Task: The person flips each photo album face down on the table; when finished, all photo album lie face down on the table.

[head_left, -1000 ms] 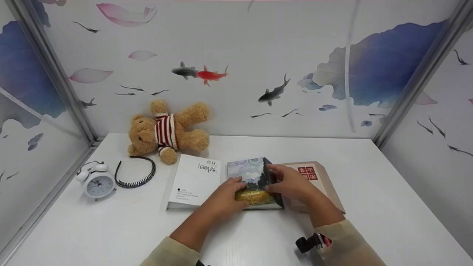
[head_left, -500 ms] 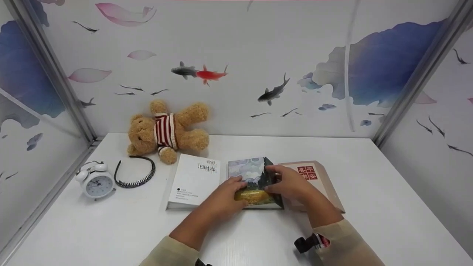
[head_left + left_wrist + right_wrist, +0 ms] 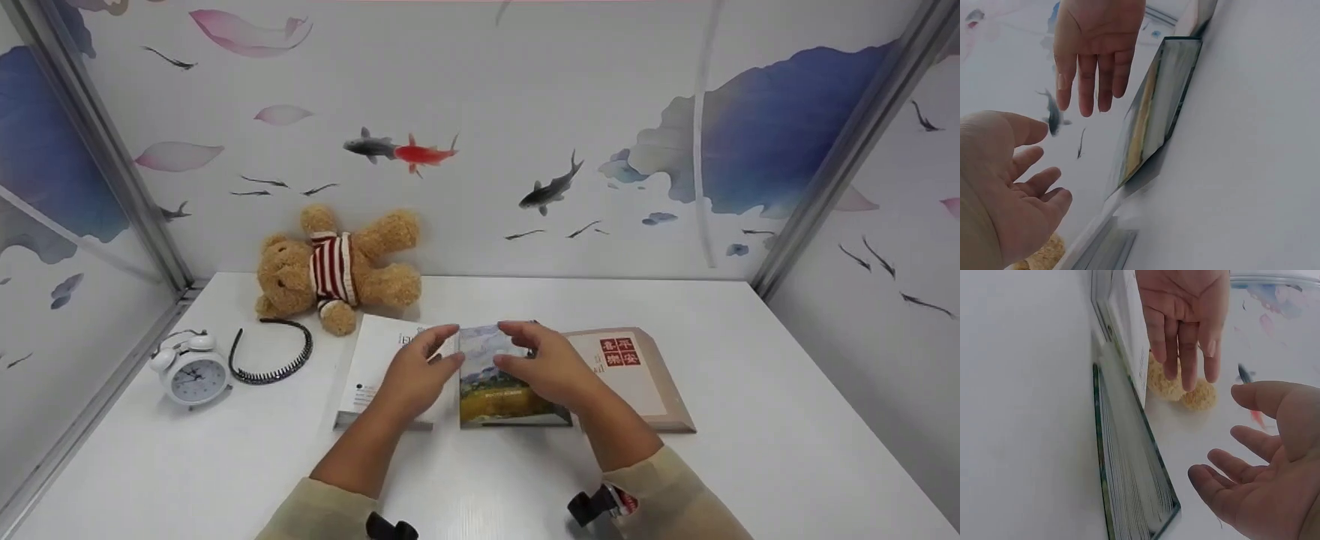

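A photo album with a painted landscape cover point(image 3: 491, 405) lies flat on the white table, between a white album point(image 3: 367, 345) and a beige album with red characters point(image 3: 649, 382). My left hand point(image 3: 415, 379) hovers over the gap between the white and painted albums, fingers relaxed and holding nothing. Above the painted cover's right side is my right hand point(image 3: 551, 366), likewise holding nothing. Both wrist views show the hands apart from the albums, palms facing each other; the painted album's page edges point(image 3: 1129, 467) show in the right wrist view.
A teddy bear in a striped sweater point(image 3: 337, 266) lies at the back left against the patterned wall. Left of the albums are a black headband point(image 3: 274, 371) and a white alarm clock point(image 3: 196, 375). Panels with metal posts point(image 3: 840, 150) border the table.
Both hands have let go of the painted album and risen off it. The left hand moved left over the white album's edge; the right shifted slightly left. The album has stayed put.
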`<state>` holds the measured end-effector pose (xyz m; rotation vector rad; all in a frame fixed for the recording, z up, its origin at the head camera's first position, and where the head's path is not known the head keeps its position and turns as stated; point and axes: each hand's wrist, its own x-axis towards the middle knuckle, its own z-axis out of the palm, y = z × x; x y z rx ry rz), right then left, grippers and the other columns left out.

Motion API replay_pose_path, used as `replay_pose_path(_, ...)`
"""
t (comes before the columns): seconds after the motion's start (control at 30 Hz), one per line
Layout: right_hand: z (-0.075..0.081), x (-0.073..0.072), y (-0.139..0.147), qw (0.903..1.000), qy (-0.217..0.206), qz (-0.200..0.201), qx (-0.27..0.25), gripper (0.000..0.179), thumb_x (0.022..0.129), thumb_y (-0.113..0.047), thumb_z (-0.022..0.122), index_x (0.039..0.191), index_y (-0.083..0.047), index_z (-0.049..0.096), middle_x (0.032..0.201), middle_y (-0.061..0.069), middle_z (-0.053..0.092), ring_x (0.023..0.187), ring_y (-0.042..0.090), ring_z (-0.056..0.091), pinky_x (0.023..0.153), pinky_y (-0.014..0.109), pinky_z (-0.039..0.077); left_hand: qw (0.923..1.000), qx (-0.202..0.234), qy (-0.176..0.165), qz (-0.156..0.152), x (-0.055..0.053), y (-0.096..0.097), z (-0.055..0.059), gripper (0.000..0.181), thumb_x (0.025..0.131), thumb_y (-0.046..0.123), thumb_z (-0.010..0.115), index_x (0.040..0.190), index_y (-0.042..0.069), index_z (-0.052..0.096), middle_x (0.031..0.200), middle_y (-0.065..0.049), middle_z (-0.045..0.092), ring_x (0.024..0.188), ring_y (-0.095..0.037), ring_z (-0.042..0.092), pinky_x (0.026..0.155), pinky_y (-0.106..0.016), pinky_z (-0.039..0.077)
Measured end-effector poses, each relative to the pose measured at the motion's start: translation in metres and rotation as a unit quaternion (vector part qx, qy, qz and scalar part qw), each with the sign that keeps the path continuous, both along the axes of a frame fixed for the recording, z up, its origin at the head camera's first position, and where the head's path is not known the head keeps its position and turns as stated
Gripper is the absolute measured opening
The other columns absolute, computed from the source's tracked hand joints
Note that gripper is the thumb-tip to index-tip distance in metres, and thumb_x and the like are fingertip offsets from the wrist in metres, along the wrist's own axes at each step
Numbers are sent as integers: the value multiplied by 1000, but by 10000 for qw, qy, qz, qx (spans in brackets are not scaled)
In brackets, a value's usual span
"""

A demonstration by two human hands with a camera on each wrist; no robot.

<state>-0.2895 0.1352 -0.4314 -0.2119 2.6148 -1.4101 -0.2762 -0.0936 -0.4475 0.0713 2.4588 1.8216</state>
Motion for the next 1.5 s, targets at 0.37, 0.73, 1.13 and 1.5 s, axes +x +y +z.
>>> replay_pose_path(0.37,0,-5,-60,9981,-133,390,-450,55,100,-40,75,152,-35,59,160,-6,57,153,25,51,121,54,49,9923,569,517,967,12,-62,18,39,107,19,65,146,16,63,161,-7,56,158,-26,44,128,-43,42)
replay_pose_path(0.73,-6,-6,-92,9958,-252,497,-727,56,99,-40,77,151,-29,61,159,-4,58,152,26,52,121,51,49,9925,104,-103,1217,18,-105,12,49,110,24,60,158,17,51,171,-6,43,165,-27,32,132,-48,36)
replay_pose_path(1.13,-27,-1,-91,9921,-396,745,-934,55,100,-35,76,152,-24,61,159,-2,59,155,28,49,126,53,43,9922,-111,-623,1072,15,-112,-4,57,110,26,60,163,15,44,174,-10,38,165,-33,29,134,-49,32)
replay_pose_path(1.5,-29,6,-94,9927,-295,1032,-557,65,97,-37,79,157,-23,56,166,4,51,159,33,41,130,57,36,9898,-700,-964,783,11,-114,-15,66,109,27,57,168,8,33,175,-19,32,165,-38,28,135,-53,24)
